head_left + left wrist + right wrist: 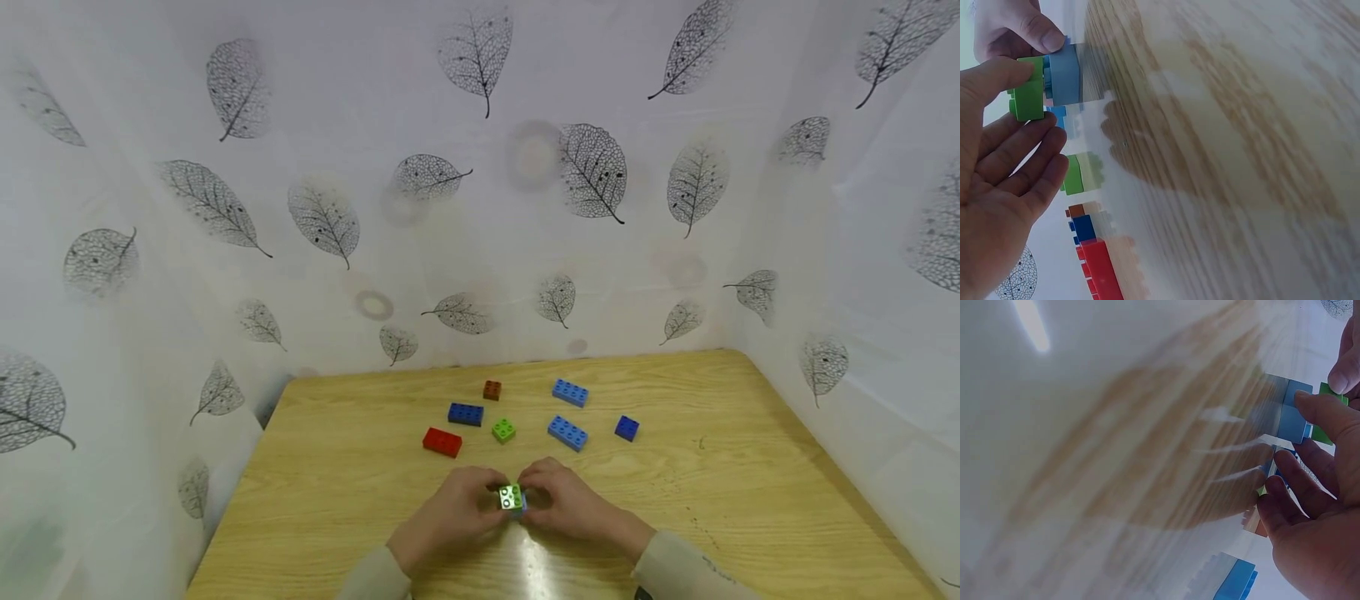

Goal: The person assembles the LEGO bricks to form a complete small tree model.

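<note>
My left hand (pixel 465 505) pinches a small green toy brick (pixel 511 497) between thumb and fingers, near the front middle of the table. Its studs face up. Directly beneath it is a light blue brick (pixel 1065 75), which my right hand (pixel 564 502) grips from the other side. In the left wrist view, the blue brick's studs show in a narrow gap under the green brick (pixel 1029 89). The blue brick (pixel 1294 409) stands right at the table surface in the right wrist view.
Beyond the hands lie a red brick (pixel 442 442), a dark blue brick (pixel 466 414), a brown brick (pixel 492 390), another green brick (pixel 503 430), two light blue bricks (pixel 567 433) and a small blue brick (pixel 627 428). A leaf-print curtain (pixel 480 250) surrounds the wooden table (pixel 337 483).
</note>
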A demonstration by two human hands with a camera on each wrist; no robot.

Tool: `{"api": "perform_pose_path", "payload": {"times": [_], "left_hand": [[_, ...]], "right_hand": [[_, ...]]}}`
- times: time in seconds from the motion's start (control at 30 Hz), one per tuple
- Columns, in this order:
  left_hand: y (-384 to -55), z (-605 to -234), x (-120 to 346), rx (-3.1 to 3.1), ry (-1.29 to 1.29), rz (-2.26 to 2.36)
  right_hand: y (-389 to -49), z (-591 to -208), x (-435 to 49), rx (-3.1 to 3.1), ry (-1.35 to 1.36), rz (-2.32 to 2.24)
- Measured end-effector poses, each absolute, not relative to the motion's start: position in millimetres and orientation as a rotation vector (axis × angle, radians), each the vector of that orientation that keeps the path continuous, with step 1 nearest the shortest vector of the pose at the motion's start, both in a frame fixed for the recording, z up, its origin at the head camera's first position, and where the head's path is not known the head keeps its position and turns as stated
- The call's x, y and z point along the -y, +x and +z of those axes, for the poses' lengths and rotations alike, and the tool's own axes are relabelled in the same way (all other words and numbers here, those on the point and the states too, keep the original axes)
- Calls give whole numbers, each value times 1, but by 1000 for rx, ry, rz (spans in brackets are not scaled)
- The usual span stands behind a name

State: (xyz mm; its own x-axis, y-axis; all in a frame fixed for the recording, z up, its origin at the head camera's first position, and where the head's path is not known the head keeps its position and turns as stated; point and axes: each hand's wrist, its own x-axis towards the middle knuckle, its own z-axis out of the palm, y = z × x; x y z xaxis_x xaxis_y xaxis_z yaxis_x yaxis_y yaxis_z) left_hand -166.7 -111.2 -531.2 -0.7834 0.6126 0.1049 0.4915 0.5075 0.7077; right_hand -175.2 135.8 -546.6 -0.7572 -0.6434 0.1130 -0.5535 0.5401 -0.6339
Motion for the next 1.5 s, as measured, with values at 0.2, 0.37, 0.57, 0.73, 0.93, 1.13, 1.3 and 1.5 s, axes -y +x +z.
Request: {"api": "perform_pose_path", "payload": {"times": [0.2,0.37,0.57,0.73,0.93,1.13,1.3,1.5], "left_hand": [[-167,-533,109,-2582,980,1128],[-166,-533,108,-2590,985,1121],[-165,-532,107,-2614,998,1092],[-166,-533,107,-2617,984,1072],[-166,-530,107,-2595,917,1073],[-166,-530,106,-2603,935,1056],[-167,-530,106,-2598,946,1066],[-166,-531,105,-2596,948,1065]], "right_hand": [[-176,-548,-136,-2652,-1049,-1013],[-176,-549,-136,-2662,-1069,-1008],[-175,-544,-135,-2652,-1075,-1001],[-174,-543,-135,-2623,-1023,-1004],[-175,-545,-136,-2616,-1022,-1006],[-175,-544,-137,-2620,-1082,-1029],[-175,-546,-138,-2628,-1126,-1047],[-176,-550,-138,-2644,-1119,-1041]]}}
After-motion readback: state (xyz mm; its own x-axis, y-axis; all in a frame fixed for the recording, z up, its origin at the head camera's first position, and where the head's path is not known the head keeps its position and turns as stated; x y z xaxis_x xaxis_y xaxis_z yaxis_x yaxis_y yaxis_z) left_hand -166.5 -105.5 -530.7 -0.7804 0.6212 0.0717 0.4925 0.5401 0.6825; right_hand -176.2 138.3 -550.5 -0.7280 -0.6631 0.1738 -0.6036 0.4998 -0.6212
